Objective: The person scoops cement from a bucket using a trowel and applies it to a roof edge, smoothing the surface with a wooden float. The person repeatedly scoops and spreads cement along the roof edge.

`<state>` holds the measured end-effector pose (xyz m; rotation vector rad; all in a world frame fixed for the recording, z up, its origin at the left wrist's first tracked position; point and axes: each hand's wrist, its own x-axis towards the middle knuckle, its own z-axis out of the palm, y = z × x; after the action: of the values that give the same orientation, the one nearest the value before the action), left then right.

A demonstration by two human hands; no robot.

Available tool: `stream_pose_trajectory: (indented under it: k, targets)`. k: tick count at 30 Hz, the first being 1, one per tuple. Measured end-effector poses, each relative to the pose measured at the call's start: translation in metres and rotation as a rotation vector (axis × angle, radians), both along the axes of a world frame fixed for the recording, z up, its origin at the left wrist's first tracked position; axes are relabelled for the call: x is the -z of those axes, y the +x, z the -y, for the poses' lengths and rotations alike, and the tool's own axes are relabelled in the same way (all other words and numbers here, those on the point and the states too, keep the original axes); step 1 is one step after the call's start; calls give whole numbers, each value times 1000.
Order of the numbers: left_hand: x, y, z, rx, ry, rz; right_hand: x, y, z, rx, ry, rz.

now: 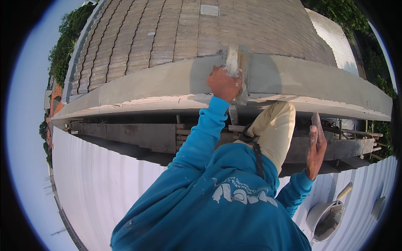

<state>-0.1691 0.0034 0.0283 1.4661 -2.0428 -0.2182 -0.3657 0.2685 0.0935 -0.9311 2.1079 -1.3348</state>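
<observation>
2 bare hands: left hand (225, 83) on a plastering tool (244, 77); right hand (317, 148) raised, with nothing visible in its grasp.
Left fingers: curled and clamped on the tool; the contact beneath the knuckles is hidden.
Right fingers: straight and held together, seen nearly edge-on, the thumb alongside them; well apart from the tool.
Plastering tool: long and narrow, smeared whitish grey, lying crosswise over the concrete ledge (146, 90).
Concrete ledge: smooth grey band, bowed by the lens; a darker patch flanks the tool on its 2 sides, whether wet or shaded cannot be told.
Trouser leg (274, 131): beige, knee bent, between the 2 hands and near the ledge's underside.
Sweatshirt (209, 201): blue, pale print on the front, both cuffs at the wrists.
Poles (362, 133): several, at right below the ledge.
Tiled roof (163, 33): brownish grey, rising beyond the ledge.
Bucket (312, 218): pale, grey material inside, on the white corrugated roof (92, 167); 1 light handle (344, 191) projects past its rim.
</observation>
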Motion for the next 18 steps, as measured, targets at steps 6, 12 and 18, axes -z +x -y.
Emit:
stream_pose_trajectory:
  k: [6, 12, 18]
  targets:
    - [-10, -90, -31, 125, 84, -24, 3, -9, -29, 140, -51, 47]
    - [-9, -166, -63, 254, 187, 9, 6, -19, -51, 218, -57, 59]
    - [-4, -264, -112, 478, 172, 68, 1, -21, -72, 355, -14, 58]
